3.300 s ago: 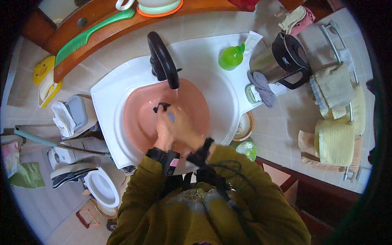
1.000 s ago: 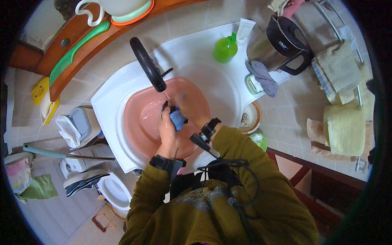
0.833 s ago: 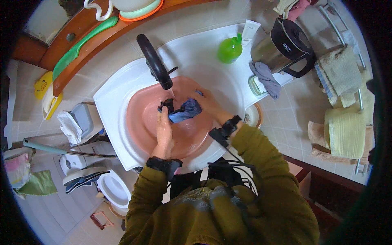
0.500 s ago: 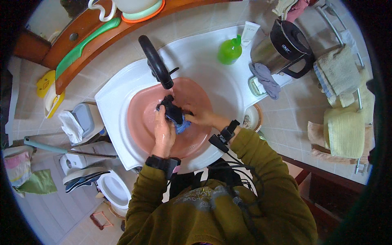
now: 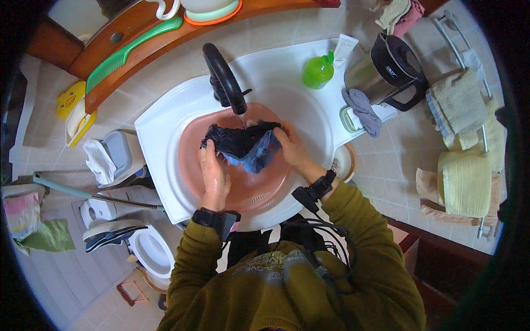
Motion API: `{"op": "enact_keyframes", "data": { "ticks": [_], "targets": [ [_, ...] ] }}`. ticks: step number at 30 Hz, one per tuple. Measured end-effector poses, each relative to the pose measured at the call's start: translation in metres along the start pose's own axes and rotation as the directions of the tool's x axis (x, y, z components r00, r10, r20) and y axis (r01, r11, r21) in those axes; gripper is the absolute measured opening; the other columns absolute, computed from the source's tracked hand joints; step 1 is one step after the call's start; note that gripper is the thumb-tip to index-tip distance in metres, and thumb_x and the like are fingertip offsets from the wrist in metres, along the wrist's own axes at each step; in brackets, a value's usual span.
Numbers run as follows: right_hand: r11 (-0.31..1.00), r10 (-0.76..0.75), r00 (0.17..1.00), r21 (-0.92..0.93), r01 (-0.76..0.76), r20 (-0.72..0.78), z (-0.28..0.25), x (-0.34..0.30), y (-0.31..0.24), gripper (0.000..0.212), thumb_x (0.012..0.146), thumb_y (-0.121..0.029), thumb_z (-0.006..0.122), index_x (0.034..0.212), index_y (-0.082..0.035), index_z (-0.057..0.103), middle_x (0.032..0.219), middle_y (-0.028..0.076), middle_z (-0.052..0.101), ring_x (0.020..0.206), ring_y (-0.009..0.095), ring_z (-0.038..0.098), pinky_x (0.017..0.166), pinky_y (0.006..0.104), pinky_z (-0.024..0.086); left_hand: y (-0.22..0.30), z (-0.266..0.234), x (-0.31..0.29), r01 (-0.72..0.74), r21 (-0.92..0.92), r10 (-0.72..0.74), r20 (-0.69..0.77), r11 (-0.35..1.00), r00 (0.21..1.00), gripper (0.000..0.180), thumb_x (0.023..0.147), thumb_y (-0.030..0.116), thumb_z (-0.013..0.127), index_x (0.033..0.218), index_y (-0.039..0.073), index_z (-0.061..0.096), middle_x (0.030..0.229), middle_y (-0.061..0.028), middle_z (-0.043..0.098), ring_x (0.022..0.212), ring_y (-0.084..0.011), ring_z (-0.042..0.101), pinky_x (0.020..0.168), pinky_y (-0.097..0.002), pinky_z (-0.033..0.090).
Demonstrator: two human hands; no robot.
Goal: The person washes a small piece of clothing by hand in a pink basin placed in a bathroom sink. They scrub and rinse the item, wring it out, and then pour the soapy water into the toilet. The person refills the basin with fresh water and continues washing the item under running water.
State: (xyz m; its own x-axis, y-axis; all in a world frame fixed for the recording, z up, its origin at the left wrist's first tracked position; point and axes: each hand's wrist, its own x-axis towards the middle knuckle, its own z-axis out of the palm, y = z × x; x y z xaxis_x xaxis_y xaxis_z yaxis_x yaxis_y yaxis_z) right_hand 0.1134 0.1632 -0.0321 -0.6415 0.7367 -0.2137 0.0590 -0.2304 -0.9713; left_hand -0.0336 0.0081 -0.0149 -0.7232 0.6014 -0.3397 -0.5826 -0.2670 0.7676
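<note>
Bathroom: tiled wall (image 5: 287,30) behind, white sink (image 5: 319,132) below left grip (image 5: 214,175) and right grip (image 5: 293,148)
Basin (image 5: 190,171): pink, sits in sink, directly under both grips
Cloth (image 5: 244,145): black and blue, crumpled, held up between the grips, over the basin
Left grip: thumb and fingers pinching cloth's left edge, some fingers hidden behind it
Right grip: pinching cloth's upper right corner
Faucet (image 5: 226,80): black, just beyond the grips, thin water stream (image 5: 243,118) at cloth's top edge, contact unclear
Beyond right grip, to its right: green pump bottle (image 5: 317,74), white tube (image 5: 344,51), steel-and-black kettle (image 5: 367,77), grey rag (image 5: 362,113) over soap dish (image 5: 348,119)
Well left of left grip: grey bin (image 5: 122,153), white toilet (image 5: 152,251)
</note>
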Motion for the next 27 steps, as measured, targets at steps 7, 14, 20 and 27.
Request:
{"op": "enact_keyframes", "data": {
  "ticks": [7, 14, 20, 27],
  "targets": [
    [0.999, -0.025, 0.998, -0.038, 0.023, -0.052, -0.037, 0.009, -0.038, 0.024, 0.097, -0.021, 0.060, 0.115, -0.006, 0.056, 0.088, 0.004, 0.057, 0.080, 0.019, 0.060, 0.077, 0.0319, 0.050, 0.019, -0.025, 0.010, -0.048, 0.194, 0.079, -0.154, 0.980, 0.985, 0.033, 0.104, 0.028, 0.048, 0.113, 0.000, 0.062, 0.102, -0.0053, 0.065, 0.092, -0.0159, 0.061, 0.085, -0.0309, 0.049],
    [0.546, -0.268, 0.815, -0.616, 0.568, 0.514, -0.009, 0.006, -0.023, 0.053, 0.082, -0.018, 0.073, 0.129, -0.004, 0.054, 0.121, 0.018, 0.058, 0.110, 0.035, 0.058, 0.091, 0.0418, 0.049, 0.026, -0.007, 0.000, -0.051, 0.262, 0.047, 0.022, 0.964, 0.999, 0.033, 0.103, 0.023, 0.049, 0.123, 0.000, 0.061, 0.113, -0.0063, 0.066, 0.103, -0.0168, 0.061, 0.093, -0.0318, 0.047],
    [0.807, -0.259, 0.800, -0.335, 0.487, 0.541, 0.041, 0.024, 0.003, 0.050, 0.077, -0.016, 0.074, 0.123, -0.004, 0.059, 0.122, 0.019, 0.061, 0.112, 0.038, 0.058, 0.097, 0.0434, 0.046, 0.030, 0.005, -0.006, -0.040, 0.155, 0.009, 0.197, 0.987, 0.980, 0.030, 0.103, 0.021, 0.051, 0.122, 0.001, 0.063, 0.115, -0.0047, 0.066, 0.104, -0.0146, 0.061, 0.094, -0.0292, 0.047],
    [0.757, -0.176, 0.889, -0.519, 0.397, 0.423, 0.017, 0.020, -0.010, 0.044, 0.080, -0.018, 0.072, 0.120, -0.006, 0.061, 0.112, 0.017, 0.064, 0.110, 0.035, 0.059, 0.095, 0.0429, 0.047, 0.043, -0.029, 0.007, 0.044, 0.535, 0.001, -0.084, 0.844, 0.996, 0.034, 0.099, 0.030, 0.060, 0.074, 0.008, 0.057, 0.072, 0.0066, 0.052, 0.070, -0.0059, 0.048, 0.064, -0.0238, 0.040]
  ]
}}
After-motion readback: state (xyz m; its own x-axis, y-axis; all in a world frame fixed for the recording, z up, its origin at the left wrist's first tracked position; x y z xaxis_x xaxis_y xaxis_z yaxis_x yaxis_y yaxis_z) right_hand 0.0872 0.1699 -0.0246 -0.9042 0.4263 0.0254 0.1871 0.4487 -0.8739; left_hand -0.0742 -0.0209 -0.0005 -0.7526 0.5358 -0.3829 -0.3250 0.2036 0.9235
